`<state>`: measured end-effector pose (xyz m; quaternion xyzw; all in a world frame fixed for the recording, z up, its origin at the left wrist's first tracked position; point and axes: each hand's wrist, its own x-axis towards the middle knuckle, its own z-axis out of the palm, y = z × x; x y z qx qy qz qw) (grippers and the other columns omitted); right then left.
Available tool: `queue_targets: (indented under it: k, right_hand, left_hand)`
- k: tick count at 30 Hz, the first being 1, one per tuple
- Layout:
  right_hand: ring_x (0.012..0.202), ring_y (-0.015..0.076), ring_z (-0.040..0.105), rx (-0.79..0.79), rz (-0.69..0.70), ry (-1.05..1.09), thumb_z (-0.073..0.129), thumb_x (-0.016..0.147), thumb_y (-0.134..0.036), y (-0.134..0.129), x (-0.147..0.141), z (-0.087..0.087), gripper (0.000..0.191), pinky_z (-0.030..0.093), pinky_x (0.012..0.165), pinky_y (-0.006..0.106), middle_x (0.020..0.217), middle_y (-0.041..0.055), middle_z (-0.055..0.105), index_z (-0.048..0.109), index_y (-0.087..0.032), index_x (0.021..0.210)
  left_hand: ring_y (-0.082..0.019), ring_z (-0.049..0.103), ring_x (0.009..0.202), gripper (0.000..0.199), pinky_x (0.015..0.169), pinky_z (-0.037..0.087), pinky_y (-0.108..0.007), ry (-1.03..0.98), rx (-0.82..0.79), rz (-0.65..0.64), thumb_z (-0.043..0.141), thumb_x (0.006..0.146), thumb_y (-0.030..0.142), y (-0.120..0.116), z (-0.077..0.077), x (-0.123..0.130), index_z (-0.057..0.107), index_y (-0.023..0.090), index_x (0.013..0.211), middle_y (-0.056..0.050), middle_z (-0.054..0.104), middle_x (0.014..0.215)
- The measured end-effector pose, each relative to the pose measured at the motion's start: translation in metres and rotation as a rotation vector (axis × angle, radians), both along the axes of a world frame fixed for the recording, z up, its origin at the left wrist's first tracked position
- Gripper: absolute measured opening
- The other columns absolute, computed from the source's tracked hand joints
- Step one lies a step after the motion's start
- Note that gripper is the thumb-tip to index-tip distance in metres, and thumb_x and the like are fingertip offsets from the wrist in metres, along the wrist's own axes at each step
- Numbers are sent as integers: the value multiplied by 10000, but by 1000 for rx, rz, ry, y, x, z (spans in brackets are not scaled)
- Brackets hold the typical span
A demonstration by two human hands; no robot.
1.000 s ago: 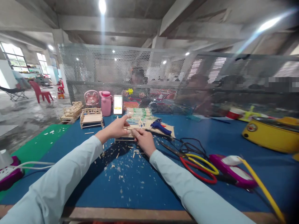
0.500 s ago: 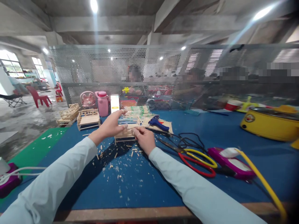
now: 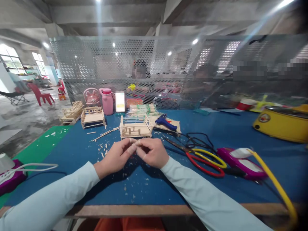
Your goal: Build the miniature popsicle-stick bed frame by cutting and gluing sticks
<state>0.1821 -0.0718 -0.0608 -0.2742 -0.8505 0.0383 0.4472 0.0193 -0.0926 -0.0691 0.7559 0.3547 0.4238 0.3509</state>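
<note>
My left hand (image 3: 118, 156) and my right hand (image 3: 153, 151) meet fingertip to fingertip above the blue table mat. The fingers of both are pinched together; whatever lies between them is too small or hidden to make out. Just beyond the fingers stands a small wooden stick bed frame (image 3: 136, 130) with railings along its sides. To its right a blue glue gun (image 3: 166, 123) lies on a flat wooden piece. A bundle of thin wooden sticks (image 3: 143, 109) rests behind the frame.
Scissors (image 3: 204, 160) with red and yellow handles lie right, beside a purple power strip (image 3: 240, 163). Further right sits a yellow pot (image 3: 279, 126). Another stick bed (image 3: 93, 117), a pink flask (image 3: 107, 102) and a phone (image 3: 120, 102) stand behind. A perforated metal screen (image 3: 101, 64) closes the back.
Both hands have come away from the stick bed frame and drawn nearer to me. Their fingertips have come together, and the left hand's spread fingers have closed.
</note>
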Motion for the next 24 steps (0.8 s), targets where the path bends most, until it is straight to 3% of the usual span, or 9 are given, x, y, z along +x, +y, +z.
queue_targets:
  k: [4,7,9,11,13,15,18,21,24]
  right_hand:
    - [450,68,457,81,-15,-118,521,726,-195,2,0,-4,126,354,484,184,526,-26,568,646,-182,724]
    - [463,83,466,38,-132,-26,565,706,-292,14,16,4,181,380,488,193,548,-34,552,615,-180,839]
    - [536,108,511,28,-354,158,515,743,-340,28,37,14,216,417,536,213,631,-2,584,584,-170,857]
    - [659,148,555,63,-701,257,427,799,-342,46,59,23,237,435,628,257,732,53,616,579,-163,833]
    - [846,221,563,22,-952,28,463,774,-333,66,79,26,272,419,732,318,902,125,626,585,-145,928]
    - [904,279,559,-166,-1069,-240,480,764,-396,84,92,22,433,415,723,362,1012,189,600,528,-110,1086]
    - [926,283,564,-344,-997,-512,468,775,-461,101,98,8,487,412,723,359,1041,192,598,514,-116,1115]
    - [966,253,555,-254,-888,-594,444,813,-417,106,100,-1,414,391,784,331,1059,174,601,539,-118,1083]
    - [980,245,546,-244,-842,-553,456,817,-380,106,105,-1,396,382,804,312,1075,169,599,541,-111,1095]
  left_hand:
    - [-91,491,590,399,577,415,-223,-124,-273,-91,522,778,419,9,-2,-2,560,124,1043,-15,552,712]
    - [-87,506,583,481,596,419,-235,-166,-382,-84,566,743,422,12,-7,-6,523,112,1108,-11,545,697]
    - [-86,503,576,461,595,412,-235,-151,-378,-45,541,763,410,13,-9,-7,516,114,1115,0,525,673]
    - [-85,486,562,389,579,400,-231,-102,-340,-14,486,797,399,13,-11,-8,536,127,1070,12,497,654]
    - [-85,452,541,318,551,380,-225,-39,-256,17,423,828,387,14,-12,-8,550,144,989,24,467,630]
    - [-89,417,530,268,533,361,-221,22,-155,64,376,848,369,15,-14,-8,537,161,899,33,441,607]
    - [-93,380,521,209,518,343,-215,43,-93,162,335,856,315,16,-15,-9,483,177,804,41,409,585]
    - [-93,364,530,178,514,325,-208,17,-104,248,309,841,242,15,-14,-10,461,180,774,40,393,594]
    - [-98,371,560,161,539,323,-213,37,-31,359,348,832,278,16,-11,-12,472,179,858,42,385,615]
